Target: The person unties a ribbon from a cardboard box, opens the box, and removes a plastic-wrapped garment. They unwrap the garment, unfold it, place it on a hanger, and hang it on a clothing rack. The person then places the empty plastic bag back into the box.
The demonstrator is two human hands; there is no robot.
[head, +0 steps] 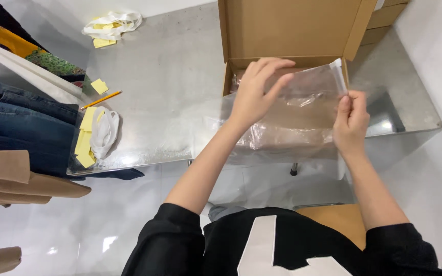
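Hands at frame centre, both on clear plastic bag [292,117]. Left hand [254,94] spread open, fingers flat on bag's upper left face; right hand [350,120] pinched shut on bag's right edge near sealing strip. Bag held over open cardboard box [287,30] on metal table [164,92] — looks thin, limp, slippery, light; best taken by edges. Far left: yellow paper slips [85,140], pencil [101,99], folded jeans [21,128].
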